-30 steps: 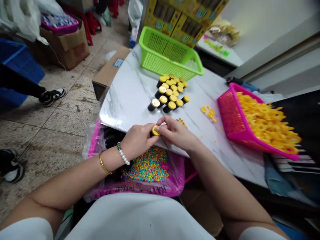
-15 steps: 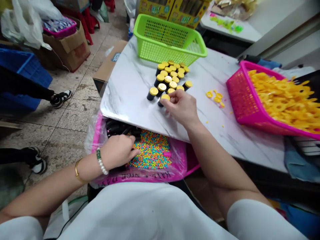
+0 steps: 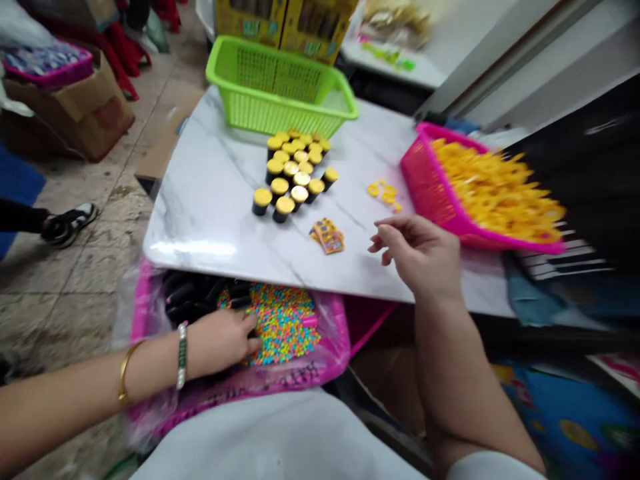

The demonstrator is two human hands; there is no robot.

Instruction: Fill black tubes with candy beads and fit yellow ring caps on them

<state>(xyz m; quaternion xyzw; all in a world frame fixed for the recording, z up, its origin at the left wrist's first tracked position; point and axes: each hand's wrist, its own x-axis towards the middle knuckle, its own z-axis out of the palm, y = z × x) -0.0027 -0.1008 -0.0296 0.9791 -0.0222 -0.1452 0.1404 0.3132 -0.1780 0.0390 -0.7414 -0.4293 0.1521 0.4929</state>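
Note:
My left hand point(image 3: 217, 343) is down in the pink tray point(image 3: 340, 333), at the edge of small multicoloured candy beads point(image 3: 285, 327). Its fingers are curled against a black tube point(image 3: 239, 295), mostly hidden by the hand. More black tubes point(image 3: 187, 293) lie in the tray's left part. My right hand point(image 3: 425, 257) hovers over the white marbled table point(image 3: 220, 227), fingers loosely bent and apart, nothing visible in them. It is close to the pink basket point(image 3: 435, 193) of yellow ring-shaped pieces point(image 3: 495, 193). Left of it stand several black tubes with yellow caps point(image 3: 283, 208).
A green basket point(image 3: 280, 110) sits behind the capped tubes. Small printed packets or stickers point(image 3: 329, 236) and a few loose yellow rings point(image 3: 385, 193) lie on the table. Yellow boxes point(image 3: 285, 27) stand behind. Another person's shoe point(image 3: 70, 223) shows on the floor at left.
My right hand has let go of a yellow-capped tube at the group's front and moved right, towards the pink basket, uncovering the printed packets. My left hand stays in the tray. The view has shifted.

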